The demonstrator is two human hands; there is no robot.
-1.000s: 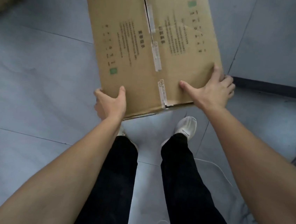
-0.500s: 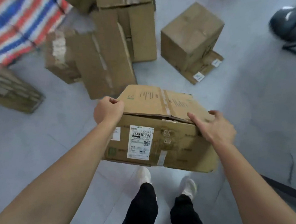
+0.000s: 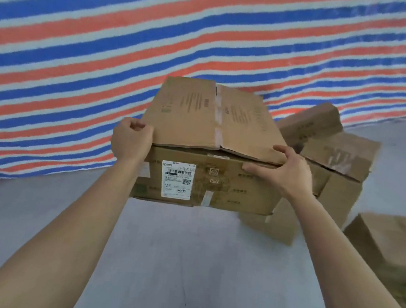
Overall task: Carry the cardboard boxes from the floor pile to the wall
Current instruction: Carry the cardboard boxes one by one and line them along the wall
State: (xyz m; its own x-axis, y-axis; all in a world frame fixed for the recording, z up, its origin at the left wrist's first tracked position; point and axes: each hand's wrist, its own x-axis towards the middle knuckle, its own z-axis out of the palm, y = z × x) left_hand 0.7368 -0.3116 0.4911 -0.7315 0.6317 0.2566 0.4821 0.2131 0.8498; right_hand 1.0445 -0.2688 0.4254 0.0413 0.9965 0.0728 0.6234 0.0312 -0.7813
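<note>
2 hands hold 1 box [image 3: 210, 149] in the air, its bottom edge well above the floor [image 3: 185, 265] and its far end pointing at the striped tarp [image 3: 134, 33]. The left hand [image 3: 130, 141] grips the near left top corner, fingers curled tight over the flap edge. The right hand [image 3: 285, 175] grips the near right top corner, thumb pressed on the front face and fingers hooked over the flap. The 2 top flaps meet at 1 taped seam, and their near edge lifts a little off the front face, which carries 1 white label [image 3: 176, 180]. The floor lies open under the box and away to the left, up to the line where the tarp's lower edge meets it. The right side is crowded: a heap [image 3: 339, 183] stands near the tarp, just behind the box's right edge, and whether the 2 touch cannot be told. In the heap 2 boxes show plainly, a tilted box [image 3: 310, 122] farther back and a flapped box [image 3: 339, 153] nearer. A lower brown corner [image 3: 277, 227] may be a 3rd or part of the 2nd, too blurred to tell. 1 more, the side box [image 3: 393, 244], sits on the floor at the right edge, with a strip of floor between it and the heap
</note>
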